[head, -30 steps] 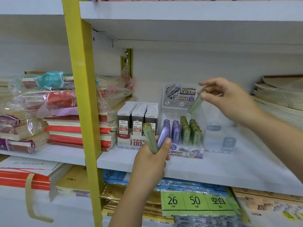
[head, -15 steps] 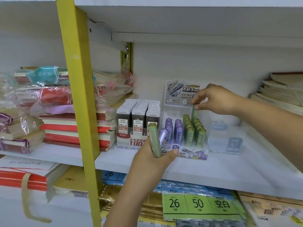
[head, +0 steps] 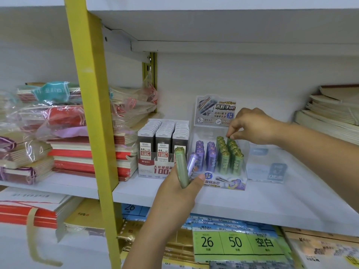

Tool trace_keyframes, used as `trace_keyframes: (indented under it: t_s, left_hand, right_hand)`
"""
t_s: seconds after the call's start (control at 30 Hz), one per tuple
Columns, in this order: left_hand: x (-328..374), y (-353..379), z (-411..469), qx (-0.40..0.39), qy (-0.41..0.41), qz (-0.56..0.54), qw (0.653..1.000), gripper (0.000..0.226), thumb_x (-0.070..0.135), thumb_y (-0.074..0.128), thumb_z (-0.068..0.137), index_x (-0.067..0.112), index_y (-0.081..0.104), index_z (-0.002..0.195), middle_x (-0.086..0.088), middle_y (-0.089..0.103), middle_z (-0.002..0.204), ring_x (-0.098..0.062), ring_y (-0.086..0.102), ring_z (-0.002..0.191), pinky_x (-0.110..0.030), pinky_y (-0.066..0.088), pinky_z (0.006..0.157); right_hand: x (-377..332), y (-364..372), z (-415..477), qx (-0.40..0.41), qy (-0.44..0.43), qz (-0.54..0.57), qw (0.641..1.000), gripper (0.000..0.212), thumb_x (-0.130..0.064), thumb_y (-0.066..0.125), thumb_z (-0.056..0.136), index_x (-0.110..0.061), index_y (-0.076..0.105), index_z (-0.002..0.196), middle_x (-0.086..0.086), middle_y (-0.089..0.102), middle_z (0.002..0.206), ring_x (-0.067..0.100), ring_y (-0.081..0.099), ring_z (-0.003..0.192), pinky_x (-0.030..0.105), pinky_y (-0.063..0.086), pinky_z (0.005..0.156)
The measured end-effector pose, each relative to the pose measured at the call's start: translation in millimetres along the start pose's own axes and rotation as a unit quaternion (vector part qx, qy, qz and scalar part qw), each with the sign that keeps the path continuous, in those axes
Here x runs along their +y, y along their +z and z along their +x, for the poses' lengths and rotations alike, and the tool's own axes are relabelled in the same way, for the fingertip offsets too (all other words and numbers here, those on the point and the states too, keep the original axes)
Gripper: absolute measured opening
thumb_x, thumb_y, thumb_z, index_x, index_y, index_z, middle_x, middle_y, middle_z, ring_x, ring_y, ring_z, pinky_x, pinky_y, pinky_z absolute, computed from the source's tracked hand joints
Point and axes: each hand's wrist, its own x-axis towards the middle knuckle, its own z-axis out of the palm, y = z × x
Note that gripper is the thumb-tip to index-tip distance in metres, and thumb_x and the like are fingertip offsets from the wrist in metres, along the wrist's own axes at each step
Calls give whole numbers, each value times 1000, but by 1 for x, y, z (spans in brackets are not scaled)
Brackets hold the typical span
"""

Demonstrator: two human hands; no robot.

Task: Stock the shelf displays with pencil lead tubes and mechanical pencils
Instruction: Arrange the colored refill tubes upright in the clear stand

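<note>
Right hand (head: 252, 125) pinches rear green tube's (head: 230, 140) cap; left hand (head: 180, 193) grips two tubes (head: 182, 167).

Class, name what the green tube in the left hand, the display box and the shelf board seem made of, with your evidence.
Green tube in the left hand: likely plastic, with a pearly satin sheen along its side. Display box: clear glossy plastic; the standing tubes show through its walls. Shelf board: matte white coating; metal or wood beneath, cannot tell.
</note>
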Motion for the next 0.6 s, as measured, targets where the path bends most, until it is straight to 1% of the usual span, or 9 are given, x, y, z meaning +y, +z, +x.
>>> trace_keyframes:
  t_s: [0.07,0.13,0.23,0.27,0.33,0.37,0.43,0.5,0.6]
  left_hand:
    - [1,-1,0,-4,-1,-5,1000,20,48,64,91,52,56,108,15,43,48,-7,42,43,-21,39,44]
    - [1,-2,-1,-8,-4,-15,1000,19,46,64,92,49,57,109,12,42,50,-10,41,44,-23,39,43]
    - [4,-3,-3,-20,-6,-36,999,15,43,64,92,49,59,105,11,42,52,-11,42,47,-24,38,44]
    - [5,-3,-4,-26,-7,-44,999,16,42,64,93,49,59,106,10,42,53,-12,41,47,-24,38,44]
    - [8,-3,-6,-37,-12,-69,997,14,38,64,94,41,61,108,9,43,57,-11,41,48,-23,38,45]
    - [9,-3,-8,-41,-13,-81,996,14,36,64,95,34,62,108,8,44,58,-11,41,47,-22,38,45]
    - [10,-4,-9,-50,-11,-87,995,11,34,63,96,25,61,103,10,48,57,-9,42,46,-21,38,45]
    - [12,-4,-11,-67,-5,-86,994,12,33,61,97,21,60,95,11,49,54,-8,42,46,-21,39,45]
    - [14,-5,-14,-80,3,-79,994,12,35,61,97,23,63,97,8,55,57,-8,46,47,-20,41,47]
  right_hand:
    - [1,2,0,-21,2,-27,999,12,-33,68,87,-34,73,98,-18,57,97,12,45,111,27,24,88]
    - [-3,2,-3,18,8,-14,1000,13,-33,66,88,-33,73,100,-9,62,112,16,38,120,30,24,95]
    - [-23,-4,-15,119,-13,75,990,11,-29,65,89,-32,72,97,-11,67,101,8,42,109,29,34,93]
    - [-34,-6,-23,121,-19,131,984,11,-29,64,90,-37,71,95,-16,67,95,-1,47,100,22,38,87]
    - [-60,-6,-41,69,-28,279,957,15,-29,64,90,-42,68,96,-22,69,89,-13,56,86,6,41,75]
    - [-72,-4,-49,23,-29,349,937,17,-30,64,90,-41,68,102,-23,70,93,-13,60,87,5,44,77]
    - [-91,3,-64,-37,-25,410,911,24,-30,65,89,-41,66,110,-20,70,102,-5,64,97,14,49,86]
    - [-102,9,-72,-25,-20,414,910,27,-25,68,87,-42,66,108,-14,71,101,1,65,97,26,52,91]
    - [-106,9,-77,-5,-6,444,896,25,-18,70,86,-36,71,103,-8,72,93,5,67,90,25,54,87]
